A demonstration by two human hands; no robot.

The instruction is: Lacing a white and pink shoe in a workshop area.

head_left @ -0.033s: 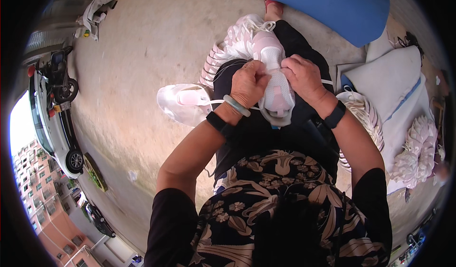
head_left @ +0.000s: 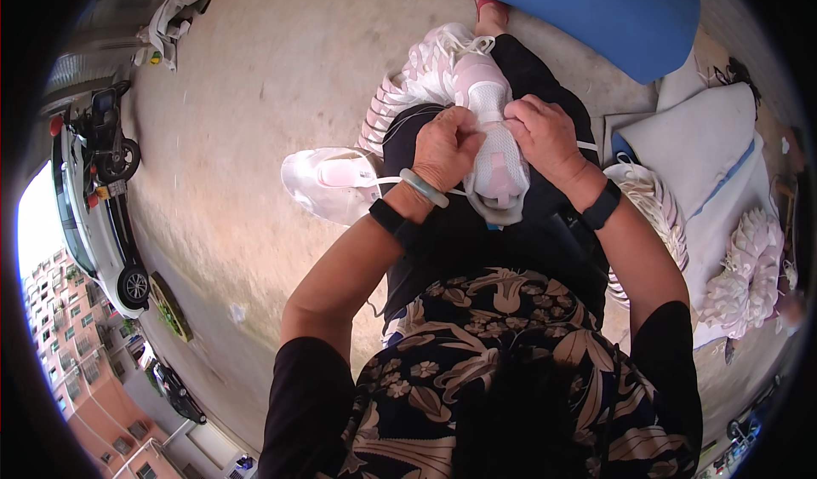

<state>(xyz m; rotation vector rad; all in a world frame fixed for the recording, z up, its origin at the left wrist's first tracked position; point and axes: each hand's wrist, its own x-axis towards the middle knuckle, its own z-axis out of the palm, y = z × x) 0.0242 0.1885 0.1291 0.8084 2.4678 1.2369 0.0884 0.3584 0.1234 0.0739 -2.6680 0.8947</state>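
A white and pink shoe upper (head_left: 497,172) with a mesh surface lies lengthwise on my lap. At its left side, my left hand (head_left: 446,145) is closed in a pinch. My right hand (head_left: 546,137) pinches at the opposite side, so the fingertips face each other across the upper. A thin thread (head_left: 393,128) loops out left of my left hand; whether it runs through the fingers is hidden. Against my leg leans a curved row of nested pink and white uppers (head_left: 419,72). One pale upper (head_left: 330,184) hangs off to the left, with a white lace toward my left wrist.
On the right, a stack of uppers (head_left: 654,215) stands beside my thigh, with a second bundle (head_left: 745,270) on a greyish sheet (head_left: 706,151). A blue board or mat (head_left: 587,15) is at the far side. Parked vehicles (head_left: 98,189) line the left edge.
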